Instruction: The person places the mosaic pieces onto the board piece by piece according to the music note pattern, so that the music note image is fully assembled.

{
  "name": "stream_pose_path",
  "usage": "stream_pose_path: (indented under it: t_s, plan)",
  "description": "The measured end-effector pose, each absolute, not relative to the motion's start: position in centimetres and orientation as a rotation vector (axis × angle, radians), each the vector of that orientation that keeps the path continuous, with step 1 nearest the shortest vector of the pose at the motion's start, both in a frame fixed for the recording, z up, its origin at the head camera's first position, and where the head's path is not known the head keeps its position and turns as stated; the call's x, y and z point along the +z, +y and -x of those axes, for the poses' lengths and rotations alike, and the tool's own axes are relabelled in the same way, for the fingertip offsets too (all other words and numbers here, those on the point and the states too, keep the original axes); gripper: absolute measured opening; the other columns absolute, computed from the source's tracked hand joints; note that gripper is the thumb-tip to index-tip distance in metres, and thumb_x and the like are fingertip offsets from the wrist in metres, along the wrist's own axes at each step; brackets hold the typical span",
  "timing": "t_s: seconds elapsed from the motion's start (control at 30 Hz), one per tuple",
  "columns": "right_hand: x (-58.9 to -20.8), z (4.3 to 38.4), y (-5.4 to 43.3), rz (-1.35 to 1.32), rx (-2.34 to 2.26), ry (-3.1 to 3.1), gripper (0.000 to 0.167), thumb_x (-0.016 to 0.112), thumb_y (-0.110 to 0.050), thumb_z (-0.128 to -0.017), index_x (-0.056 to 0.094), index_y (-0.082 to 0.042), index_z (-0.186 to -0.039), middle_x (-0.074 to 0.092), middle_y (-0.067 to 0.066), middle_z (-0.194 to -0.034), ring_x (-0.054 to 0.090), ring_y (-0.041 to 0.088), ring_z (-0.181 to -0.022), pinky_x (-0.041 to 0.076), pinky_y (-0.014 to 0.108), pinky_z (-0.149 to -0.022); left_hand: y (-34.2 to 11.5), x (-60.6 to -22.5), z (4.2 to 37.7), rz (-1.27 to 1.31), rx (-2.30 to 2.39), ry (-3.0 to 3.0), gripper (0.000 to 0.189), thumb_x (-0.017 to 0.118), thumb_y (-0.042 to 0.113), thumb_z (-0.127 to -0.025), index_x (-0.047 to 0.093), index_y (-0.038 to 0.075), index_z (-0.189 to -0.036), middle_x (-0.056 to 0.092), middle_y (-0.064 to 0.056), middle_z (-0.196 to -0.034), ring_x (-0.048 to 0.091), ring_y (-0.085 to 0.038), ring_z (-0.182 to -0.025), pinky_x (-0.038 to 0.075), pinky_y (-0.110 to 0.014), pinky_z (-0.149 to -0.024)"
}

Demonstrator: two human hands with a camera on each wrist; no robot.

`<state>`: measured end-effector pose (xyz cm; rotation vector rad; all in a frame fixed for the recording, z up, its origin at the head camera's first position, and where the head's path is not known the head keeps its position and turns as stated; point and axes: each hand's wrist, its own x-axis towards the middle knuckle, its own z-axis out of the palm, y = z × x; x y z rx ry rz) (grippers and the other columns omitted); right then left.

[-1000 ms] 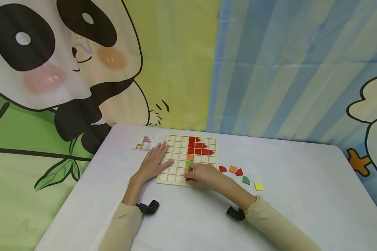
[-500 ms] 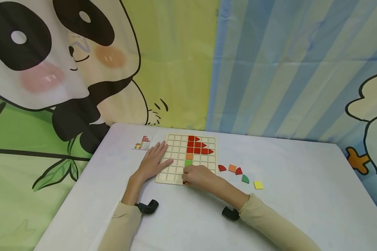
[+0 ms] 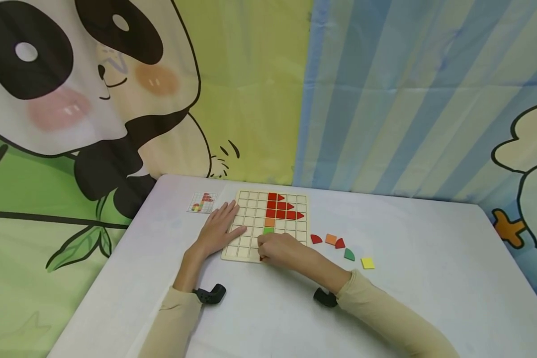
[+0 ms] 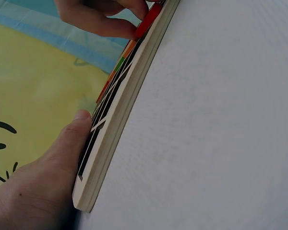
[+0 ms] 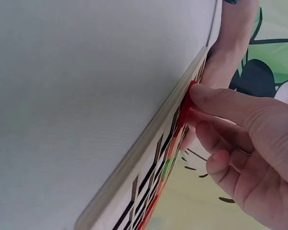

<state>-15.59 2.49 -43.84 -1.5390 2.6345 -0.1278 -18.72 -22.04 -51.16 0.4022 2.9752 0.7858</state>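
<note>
A wooden grid board (image 3: pixel 246 224) lies on the table, with red squares and triangles, an orange square (image 3: pixel 269 222) and a green square (image 3: pixel 268 230) set in its cells. My left hand (image 3: pixel 218 229) rests on the board's left side, fingers spread and thumb reaching over the cells. At the board's near edge, my right hand (image 3: pixel 284 250) pinches a red piece (image 5: pixel 186 106) between thumb and fingers. The left wrist view shows this red piece (image 4: pixel 149 21) tilted at the cells; its full outline is hidden by the fingers.
Right of the board lie two red quarter-circles (image 3: pixel 315 239), an orange square tile (image 3: pixel 330 239), a green quarter-circle (image 3: pixel 349 254) and a yellow square (image 3: pixel 367 263). A printed pattern card (image 3: pixel 202 203) sits beyond my left hand. A patterned curtain (image 3: pixel 385 99) hangs behind the table.
My right hand has shifted slightly left along the board's near edge with the red piece, now covering the orange square below the green one. The left hand has stayed in place.
</note>
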Motion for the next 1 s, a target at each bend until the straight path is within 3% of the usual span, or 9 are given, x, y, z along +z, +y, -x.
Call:
stream_pose_path:
  t_s: [0.4,0.7,1.0]
  plan:
    - [-44.4,16.0,2.5,1.71,-0.144,2.593,0.005,0.077,-0.013,-0.094,0.075,-0.016,-0.091,0.064,-0.003,-0.086,0.055,0.01,-0.079,0.049,0.014,-0.072,-22.0,-51.1,18.6,-0.395,0.801,2.981,0.083,0.059,0.051,-0.102,0.026,0.005,-0.164,0.018,-0.012,-0.173,0.012,-0.035,-0.162,0.009,-0.057,-0.13]
    - [-44.9,15.9,3.2,1.743,-0.157,2.605,0.004,0.076,-0.012,-0.094,0.077,-0.014,-0.091,0.061,-0.001,-0.084,0.051,0.009,-0.075,0.046,0.013,-0.069,-21.8,-51.1,18.7,-0.402,0.793,2.981,0.084,0.059,0.052,-0.101,0.027,0.005,-0.164,0.019,-0.012,-0.173,0.013,-0.034,-0.162,0.01,-0.057,-0.13]
    - [-44.7,15.8,3.1,1.768,-0.084,2.609,0.001,0.079,-0.014,-0.092,0.078,-0.014,-0.093,0.066,-0.001,-0.091,0.059,0.01,-0.082,0.051,0.013,-0.073,-22.0,-51.3,18.8,-0.404,0.784,2.982,0.084,0.057,0.053,-0.102,0.027,0.005,-0.164,0.018,-0.012,-0.173,0.012,-0.034,-0.162,0.01,-0.056,-0.13]
